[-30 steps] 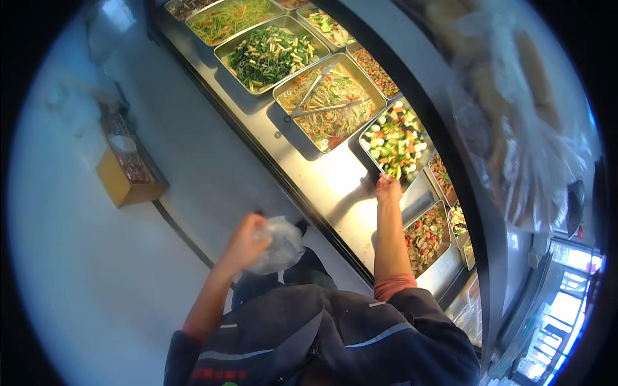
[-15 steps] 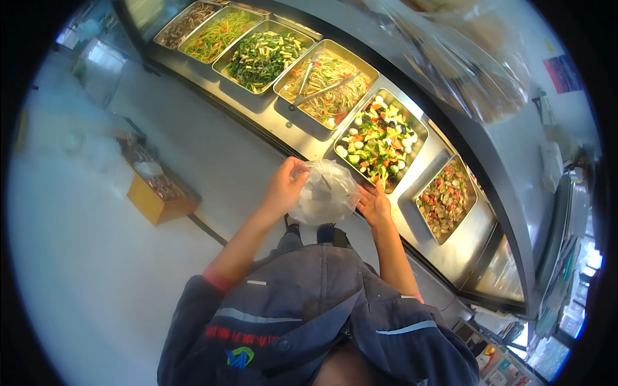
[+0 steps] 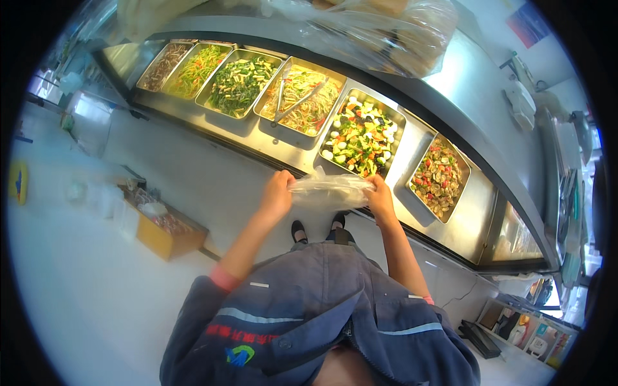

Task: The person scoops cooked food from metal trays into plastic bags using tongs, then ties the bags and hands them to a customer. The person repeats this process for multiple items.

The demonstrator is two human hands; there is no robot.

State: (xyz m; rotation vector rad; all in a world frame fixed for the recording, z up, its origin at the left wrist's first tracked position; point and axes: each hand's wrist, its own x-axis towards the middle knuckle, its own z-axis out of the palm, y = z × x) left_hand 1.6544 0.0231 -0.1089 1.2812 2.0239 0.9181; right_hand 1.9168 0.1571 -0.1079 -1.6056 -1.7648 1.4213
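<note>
Hands meet at the middle of the frame, just below the edge of a long steel food counter [image 3: 450, 212] that runs from upper left to right. The left hand [image 3: 277, 195] and the right hand [image 3: 380, 196] each pinch one end of a clear plastic bag [image 3: 328, 192], fingers closed on the film, so the bag is stretched flat and sideways between them with its mouth seemingly not yet spread. It hangs in the air right in front of the tray of mixed vegetables [image 3: 362, 132], touching nothing but the fingers. To the left of that tray sits a tray of pale shredded salad [image 3: 304, 96] with tongs [image 3: 293, 103] lying across it, then a tray of chopped greens [image 3: 239, 83], with more trays further toward the upper left. A smaller tray of reddish pieces [image 3: 439, 177] lies at right. A yellow cardboard box [image 3: 168, 233] stands on the floor at left centre. Judging by the pose, the bag is being worked open at its rim, which looks like an early step before any food goes in. A sensible next move would need the two layers of thin film rubbed apart, then one hand freed while the other keeps the mouth wide and steady near a tray.
</note>
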